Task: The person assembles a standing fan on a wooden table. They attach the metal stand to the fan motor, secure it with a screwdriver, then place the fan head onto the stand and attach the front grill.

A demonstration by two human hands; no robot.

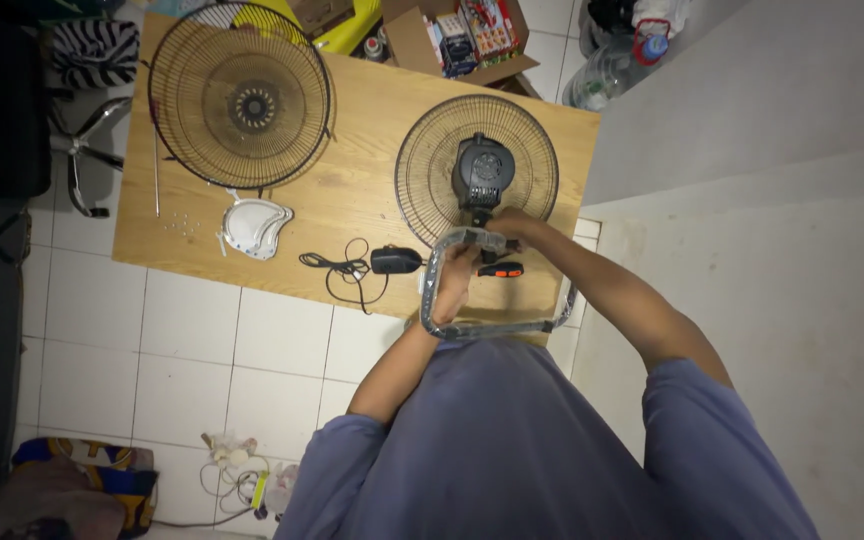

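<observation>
A person's two hands meet over the near edge of a pale wood-grain counter (352,120). The left hand (455,275) is closed around a curved grey frame (472,325), glossy as if wrapped in clear film, that loops toward the body. The right hand (512,225) curls at the frame's top; what it grips cannot be told. Just beyond the frame lies a round wire fan guard (422,170) carrying a dark plastic motor housing (482,170). Farther left of the frame sit a black adapter (395,261), white fan blades (255,227) and a second wire guard (240,95).
</observation>
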